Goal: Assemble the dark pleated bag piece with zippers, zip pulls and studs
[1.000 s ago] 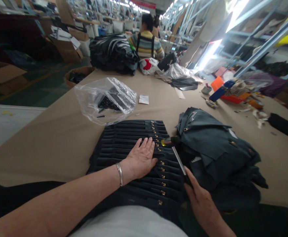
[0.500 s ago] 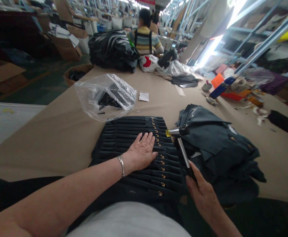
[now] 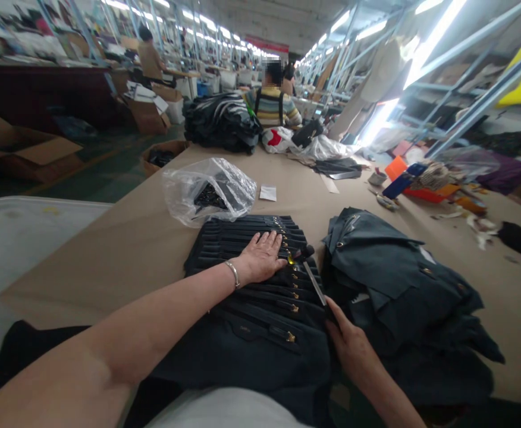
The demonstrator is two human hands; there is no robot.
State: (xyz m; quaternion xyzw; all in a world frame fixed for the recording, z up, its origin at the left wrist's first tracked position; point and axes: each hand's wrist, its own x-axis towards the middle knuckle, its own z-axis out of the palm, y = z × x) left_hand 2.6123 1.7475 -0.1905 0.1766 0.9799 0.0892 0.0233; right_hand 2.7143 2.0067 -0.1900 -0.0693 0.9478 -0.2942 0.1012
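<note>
My left hand [image 3: 261, 259] lies flat, fingers spread, on a fanned stack of dark garment pieces [image 3: 247, 238] with small gold snaps [image 3: 292, 292] in a row. A silver bracelet rings that wrist. My right hand [image 3: 348, 345] grips the handle of a small hammer [image 3: 311, 279]; its yellow-tipped head rests down on the snap row, right beside my left fingertips. A heap of dark green garments [image 3: 394, 279] sits just right of the stack.
A clear plastic bag of small black parts [image 3: 209, 190] lies beyond the stack. A white slip [image 3: 268, 193] sits near it. Orange and blue tools [image 3: 403, 175] clutter the table's right side. A person in a striped top [image 3: 272, 104] sits at the far end by piled dark fabric.
The hammer head rose half a second ago and has now come down onto the snaps near my left fingers. My view has tilted up slightly; the left hand stayed flat.
</note>
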